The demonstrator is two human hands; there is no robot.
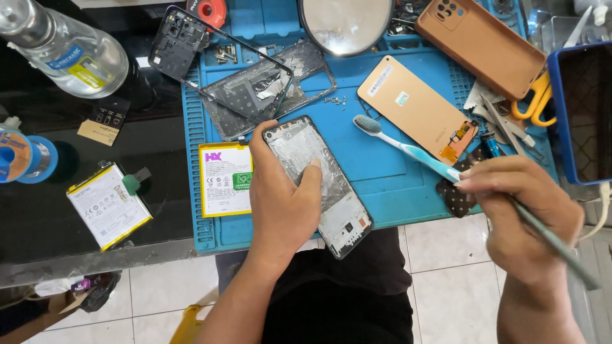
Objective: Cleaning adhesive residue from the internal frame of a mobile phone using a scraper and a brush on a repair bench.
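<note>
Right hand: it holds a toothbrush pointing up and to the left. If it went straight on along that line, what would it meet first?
Probably bare blue mat: the toothbrush in the right hand heads toward small loose screws, then the clear phone frame. Height is unclear.

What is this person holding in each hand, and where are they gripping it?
The left hand grips an opened phone frame across its middle, thumb on the inner face. The right hand pinches a toothbrush partway along its handle, bristles pointing away.

Two batteries (224, 179) (108, 205), one toothbrush (408, 151), one scissors (537, 99), two tape rolls (25, 158) (210, 11).
</note>
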